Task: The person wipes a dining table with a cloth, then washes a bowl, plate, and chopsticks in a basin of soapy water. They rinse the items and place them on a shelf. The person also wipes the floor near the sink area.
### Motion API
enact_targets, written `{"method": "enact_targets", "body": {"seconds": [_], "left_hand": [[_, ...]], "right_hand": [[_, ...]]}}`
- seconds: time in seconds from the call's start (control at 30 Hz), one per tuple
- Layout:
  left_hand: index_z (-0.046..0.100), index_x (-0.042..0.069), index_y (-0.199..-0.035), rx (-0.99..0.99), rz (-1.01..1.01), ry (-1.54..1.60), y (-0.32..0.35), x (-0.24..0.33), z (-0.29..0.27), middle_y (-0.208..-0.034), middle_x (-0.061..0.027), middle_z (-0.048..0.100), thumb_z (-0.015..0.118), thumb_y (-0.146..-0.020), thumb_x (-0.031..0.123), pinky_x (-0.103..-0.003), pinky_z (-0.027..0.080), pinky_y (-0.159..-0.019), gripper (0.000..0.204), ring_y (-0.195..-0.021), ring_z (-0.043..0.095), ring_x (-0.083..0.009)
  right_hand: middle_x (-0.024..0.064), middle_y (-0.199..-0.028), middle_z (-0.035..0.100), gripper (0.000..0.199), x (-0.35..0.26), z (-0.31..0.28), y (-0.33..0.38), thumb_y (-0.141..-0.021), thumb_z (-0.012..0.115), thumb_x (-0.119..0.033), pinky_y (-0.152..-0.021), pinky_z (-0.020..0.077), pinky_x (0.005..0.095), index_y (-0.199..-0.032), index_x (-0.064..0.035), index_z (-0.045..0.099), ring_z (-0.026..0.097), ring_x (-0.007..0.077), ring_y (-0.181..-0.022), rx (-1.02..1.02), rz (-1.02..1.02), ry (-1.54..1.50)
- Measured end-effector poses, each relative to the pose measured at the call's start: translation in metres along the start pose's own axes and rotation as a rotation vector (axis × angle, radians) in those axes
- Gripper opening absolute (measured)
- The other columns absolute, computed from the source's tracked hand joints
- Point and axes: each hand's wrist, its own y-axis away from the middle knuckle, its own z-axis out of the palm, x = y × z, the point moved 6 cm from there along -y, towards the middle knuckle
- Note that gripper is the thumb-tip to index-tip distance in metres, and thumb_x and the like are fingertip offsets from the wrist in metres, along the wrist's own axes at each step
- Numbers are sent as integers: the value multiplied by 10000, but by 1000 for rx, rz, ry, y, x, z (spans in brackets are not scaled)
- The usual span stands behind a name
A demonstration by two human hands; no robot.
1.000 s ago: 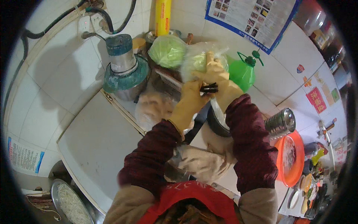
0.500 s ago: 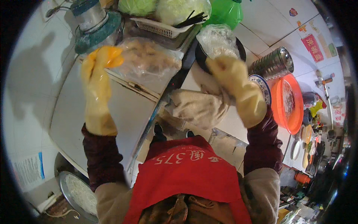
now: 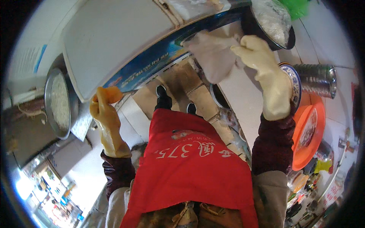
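Both my hands wear pale yellow rubber gloves. My left hand (image 3: 104, 102) is closed beside the near corner of a white chest freezer (image 3: 118, 41). An orange piece (image 3: 113, 94) shows at its fingers; whether that is a cloth or part of the glove I cannot tell. Out to the right, my right hand (image 3: 256, 53) pinches a beige cloth (image 3: 213, 55), slightly blurred, which hangs to the left of the glove over the edge of a white counter (image 3: 243, 89). Beyond this hand stands a black pot (image 3: 251, 28) with a plastic-wrapped pale mass (image 3: 273, 21) in it.
Right of my right arm are a blue-patterned plate (image 3: 292, 85), a ribbed metal can (image 3: 315, 79) and an orange basin (image 3: 310, 133). A metal bowl of white food (image 3: 61, 102) stands far left. Tiled floor (image 3: 182, 83) shows between freezer and counter.
The view has turned left and nearer to my body. My left hand has come away from over the freezer to its near corner. The cloth has been lifted and swung left by my right hand.
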Motion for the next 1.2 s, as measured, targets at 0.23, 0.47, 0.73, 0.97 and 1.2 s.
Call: {"method": "enact_targets", "body": {"seconds": [0.23,0.47,0.73,0.97,1.2], "left_hand": [[761,-25,-941,-61,-237,74,78,-39,-36,-915,-150,806,601,-1171,370,-353,573,-865,484,-846,754,-217],[727,-55,-1120,-162,-714,97,158,-133,-51,-1002,-146,788,639,-1134,433,-371,542,-934,497,-920,747,-230],[704,-1,-1170,-227,-1020,192,246,-209,-58,-1012,-95,766,598,-1141,502,-328,515,-804,515,-911,652,-160],[666,25,-1058,-259,-1220,482,309,-248,-16,-944,-22,656,625,-1153,425,-279,492,-802,413,-842,594,-105],[737,-12,-1181,-335,-1334,343,359,-321,82,-1062,-120,787,609,-1140,489,-343,532,-960,519,-1009,743,-208]], "right_hand": [[-101,-702,442,366,-114,19,41,-1023,804,-174,-552,312,258,-764,-100,556,392,17,-663,-37,-90,-478],[-104,-823,438,285,-104,130,75,-1028,790,-120,-650,310,236,-838,-113,578,375,31,-764,-120,183,-564],[-91,-774,445,320,-15,246,121,-1039,790,-143,-583,322,253,-848,-127,533,402,35,-691,-215,270,-497],[-68,-918,384,355,70,361,127,-1055,728,-102,-726,346,290,-846,-107,441,362,76,-847,-456,229,-418],[16,-772,375,376,161,464,95,-997,717,-34,-665,360,373,-773,-55,416,400,153,-734,-443,102,-349]]}}
